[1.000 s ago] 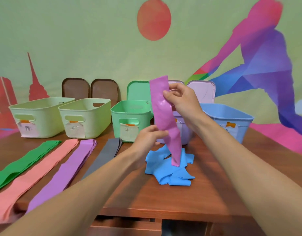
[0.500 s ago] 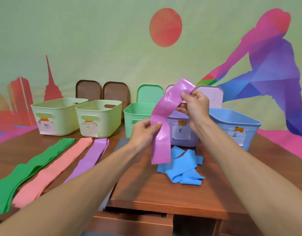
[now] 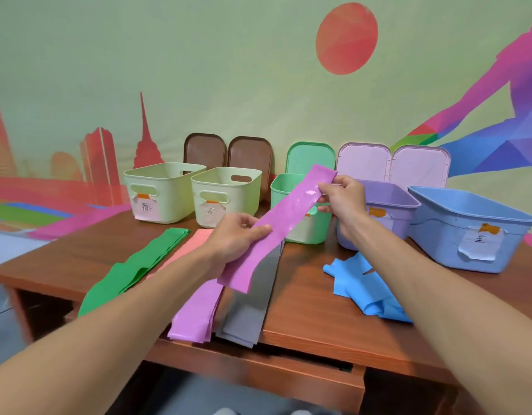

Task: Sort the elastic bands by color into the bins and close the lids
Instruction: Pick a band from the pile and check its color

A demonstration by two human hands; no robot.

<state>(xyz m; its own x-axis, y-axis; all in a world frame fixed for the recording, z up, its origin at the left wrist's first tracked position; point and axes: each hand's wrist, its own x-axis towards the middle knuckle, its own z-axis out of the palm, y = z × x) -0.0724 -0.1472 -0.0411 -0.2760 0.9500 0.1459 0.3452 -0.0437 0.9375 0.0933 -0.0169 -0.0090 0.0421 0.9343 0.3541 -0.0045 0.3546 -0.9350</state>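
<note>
Purple band (image 3: 288,211) newly aslant, pink stack (image 3: 198,241) half-hidden

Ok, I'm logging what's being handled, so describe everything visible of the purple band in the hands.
The held purple band is a flat, wide, rubbery-looking pinkish-purple strip with a glossy glare spot near its upper end. It slants in the air from upper right to lower left. The right hand pinches its upper end; the left hand grips it lower down. Its free lower end hangs over the purple stack and grey stack.
</note>
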